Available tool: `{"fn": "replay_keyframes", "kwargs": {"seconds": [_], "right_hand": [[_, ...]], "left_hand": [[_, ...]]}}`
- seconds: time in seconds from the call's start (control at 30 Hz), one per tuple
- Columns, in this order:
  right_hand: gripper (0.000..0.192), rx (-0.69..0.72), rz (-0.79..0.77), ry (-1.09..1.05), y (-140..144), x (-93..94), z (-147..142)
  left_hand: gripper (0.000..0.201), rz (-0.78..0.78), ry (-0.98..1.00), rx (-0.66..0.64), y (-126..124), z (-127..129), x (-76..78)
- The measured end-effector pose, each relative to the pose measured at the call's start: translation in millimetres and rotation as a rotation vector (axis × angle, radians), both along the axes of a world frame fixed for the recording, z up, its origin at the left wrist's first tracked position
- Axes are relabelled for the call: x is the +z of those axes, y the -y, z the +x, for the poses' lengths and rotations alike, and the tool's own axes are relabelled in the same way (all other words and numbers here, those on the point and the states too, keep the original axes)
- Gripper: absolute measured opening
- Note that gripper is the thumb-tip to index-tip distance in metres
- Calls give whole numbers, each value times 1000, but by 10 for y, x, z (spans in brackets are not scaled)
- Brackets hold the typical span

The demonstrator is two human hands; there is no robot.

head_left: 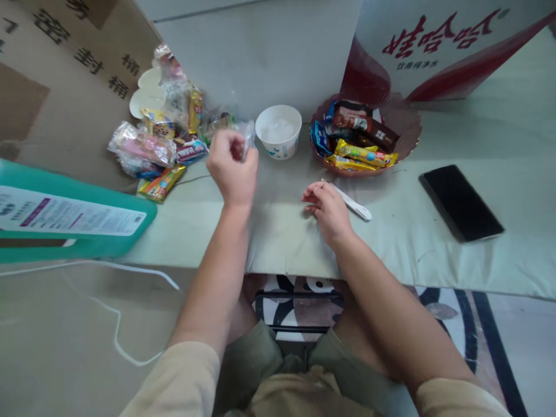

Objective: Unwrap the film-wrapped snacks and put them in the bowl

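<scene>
My left hand (234,171) is raised over the table, its fingers closed on a crumpled piece of clear plastic film (248,138). Just right of it stands a white paper cup (279,152) with a whitish, see-through content; I cannot make out what that is. My right hand (329,213) is low over the front of the table, fingers loosely bent and slightly apart, with nothing visible in them. Right behind it lies a slim white plastic utensil (355,207), partly hidden by the hand; whether they touch I cannot tell.
A brown bowl (410,124) of wrapped snacks stands behind my right hand, a black phone (461,202) to its right. Wrapped snacks and wrappers (152,147) are heaped at left, beside a cardboard box (78,110) and a green jug (143,217). White boxes (260,52) line the back.
</scene>
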State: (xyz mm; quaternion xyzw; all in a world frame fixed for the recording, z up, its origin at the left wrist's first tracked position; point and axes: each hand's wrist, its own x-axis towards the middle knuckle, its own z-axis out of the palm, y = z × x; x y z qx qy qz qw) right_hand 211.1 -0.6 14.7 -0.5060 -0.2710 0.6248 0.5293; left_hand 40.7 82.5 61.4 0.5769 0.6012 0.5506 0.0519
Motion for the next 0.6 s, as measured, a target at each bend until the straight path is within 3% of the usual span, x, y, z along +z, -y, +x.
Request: {"fn": "replay_keyframes", "kwargs": {"seconds": [0.07,0.2,0.27,0.37,0.43,0.5,0.6], "right_hand": [[30,6,-3,-8,-21,17,-21],[25,31,-11,-2,-48,28,-44],[23,35,0,-7,-60,24,-43],[22,45,13,-8,-83,15,-39],[21,72,16,5,-104,8,-46],[20,85,15,19,-125,2,-62],[18,79,23,33,-147,-11,-91]], "left_hand": [[35,-124,-206,-44,-323,194,223],[31,-737,-599,-156,-866,569,440],[24,-997,-602,-284,-1007,653,426],[16,-1307,-418,-484,-1136,665,310],[20,-1332,-319,-502,-1229,660,211],[22,-1236,-326,-470,-1318,680,142],[21,-1158,-394,-390,-1314,713,169]]}}
